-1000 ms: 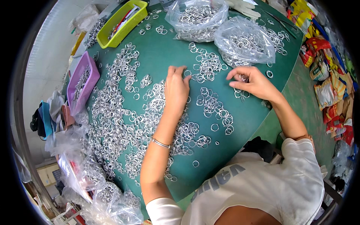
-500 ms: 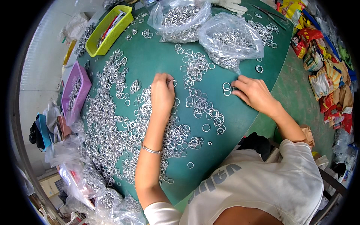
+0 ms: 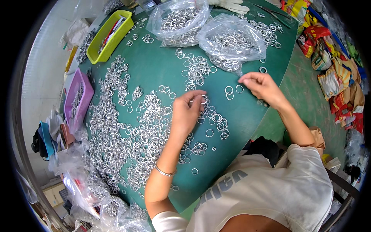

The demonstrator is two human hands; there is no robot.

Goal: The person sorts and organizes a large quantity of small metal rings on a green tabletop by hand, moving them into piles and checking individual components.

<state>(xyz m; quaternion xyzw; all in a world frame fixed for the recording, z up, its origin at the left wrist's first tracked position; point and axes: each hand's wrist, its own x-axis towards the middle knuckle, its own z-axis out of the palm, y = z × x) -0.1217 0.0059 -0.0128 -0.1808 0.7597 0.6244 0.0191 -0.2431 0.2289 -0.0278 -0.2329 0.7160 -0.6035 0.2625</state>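
Note:
My left hand (image 3: 188,112) is over the middle of the green table. Its thumb and fingertips are pinched on a silver metal ring (image 3: 203,99), above the right-hand strip of loose rings (image 3: 211,116). To the right, my right hand (image 3: 263,88) hovers with loosely bent fingers beside the twisted corner of a clear bag of rings (image 3: 232,42); no held thing shows in it. A single ring (image 3: 239,89) lies just below its fingertips, with two overlapping rings (image 3: 229,92) to its left. A large spread of rings (image 3: 112,131) covers the table left of my left forearm.
Another clear bag of rings (image 3: 177,23) stands at the back. A yellow-green basket (image 3: 92,56) and a purple basket (image 3: 89,91) line the left side. Pliers-like tool (image 3: 274,14) and a white glove (image 3: 230,5) lie at the back. Colourful sacks (image 3: 324,58) fill the floor at right.
My left hand has moved right and a little nearer, with a ring in its fingertips. My right hand has come up off the single ring, which now lies on the table.

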